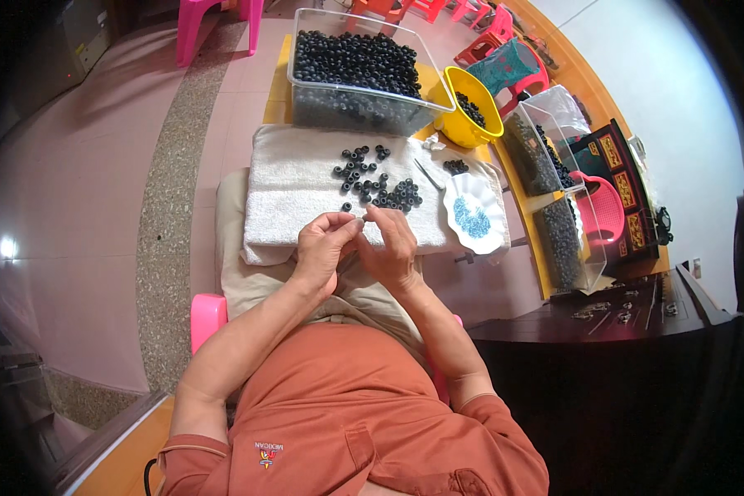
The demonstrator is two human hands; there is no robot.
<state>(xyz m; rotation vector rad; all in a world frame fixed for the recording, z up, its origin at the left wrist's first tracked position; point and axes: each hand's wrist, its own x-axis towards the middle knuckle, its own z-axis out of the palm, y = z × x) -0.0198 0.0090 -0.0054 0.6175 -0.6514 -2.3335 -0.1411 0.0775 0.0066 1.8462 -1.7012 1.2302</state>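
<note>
My left hand [321,252] and my right hand [391,252] meet at the front edge of a white towel [281,178] over my lap. Thumb and forefinger of the left are pinched on a small black piece, mostly hidden by the fingertips. The right fingers are also pinched together there; what they hold is too small to make out. Just beyond lie loose small black round pieces [401,196], several with a hole showing. To the right, a white scalloped dish [471,240] holds tiny blue bits. Metal tweezers [429,175] lean by its rim.
A clear plastic bin [372,116] full of black pieces stands beyond the towel, beside a yellow basin [469,136] with more. Two clear bins [566,236] line the right. Pink stools [192,33] and a dark wooden cabinet top [587,318] stand around.
</note>
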